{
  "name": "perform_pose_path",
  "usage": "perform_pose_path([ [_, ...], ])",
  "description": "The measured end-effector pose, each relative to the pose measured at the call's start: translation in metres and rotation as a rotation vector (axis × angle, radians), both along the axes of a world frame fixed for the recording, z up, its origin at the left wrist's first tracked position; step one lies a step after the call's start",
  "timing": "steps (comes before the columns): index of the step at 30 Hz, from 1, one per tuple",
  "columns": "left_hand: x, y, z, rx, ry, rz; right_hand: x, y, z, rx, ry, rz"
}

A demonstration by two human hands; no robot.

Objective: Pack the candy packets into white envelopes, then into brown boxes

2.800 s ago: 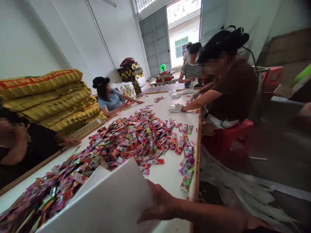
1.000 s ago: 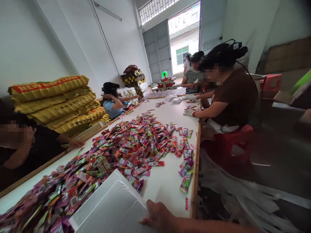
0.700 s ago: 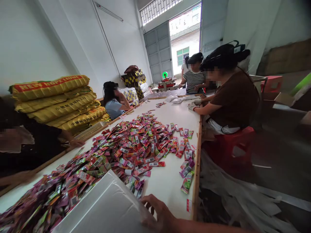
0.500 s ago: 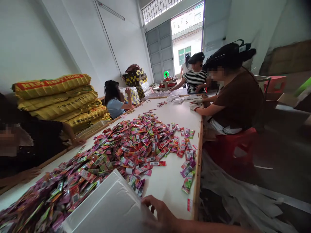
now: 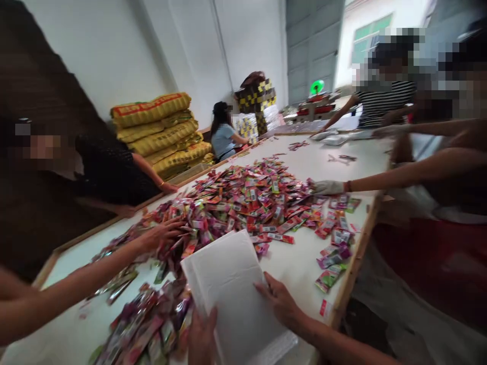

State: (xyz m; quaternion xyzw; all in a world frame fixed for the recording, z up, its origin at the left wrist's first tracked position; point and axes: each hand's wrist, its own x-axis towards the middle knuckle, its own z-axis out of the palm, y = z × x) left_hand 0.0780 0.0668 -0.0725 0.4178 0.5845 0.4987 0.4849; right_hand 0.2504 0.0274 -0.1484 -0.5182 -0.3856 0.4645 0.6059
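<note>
A flat white stack (image 5: 236, 279), which looks like plastic sheets or bags, tilts over the near edge of the packet pile. My left hand (image 5: 201, 334) grips its lower left edge, thumb on top. On the other side, my right hand (image 5: 281, 299) pinches the right edge between thumb and fingers. Small colourful printed packets (image 5: 243, 197) are heaped beyond the stack, and a second heap of packets (image 5: 152, 324) lies to its left, next to my left hand. The lower fingers of both hands are hidden or blurred.
A co-worker's bare arm (image 5: 114, 268) reaches from the left into the packets. From the right comes a gloved hand (image 5: 329, 187). The white table (image 5: 297, 263) has a raised wooden rim (image 5: 359, 258). Co-workers sit around it. Yellow sacks (image 5: 160, 137) are piled behind on the left.
The white stack has turned more upright in view, and my left hand now shows on it. A co-worker's arm has come in from the left; a gloved hand now reaches the packets.
</note>
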Motion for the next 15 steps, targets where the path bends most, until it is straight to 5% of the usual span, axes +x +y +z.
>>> perform_pose_path([
  [4,-0.004,-0.004,-0.006,-0.065,-0.145,-0.144,0.001,-0.007,0.005,0.009,-0.081,0.041],
  [8,0.000,-0.007,-0.007,-0.081,-0.233,-0.127,0.006,-0.017,0.013,0.009,-0.033,0.003],
  [15,0.006,-0.030,-0.001,0.012,-0.216,-0.257,0.015,-0.036,0.019,-0.152,-0.099,0.151],
])
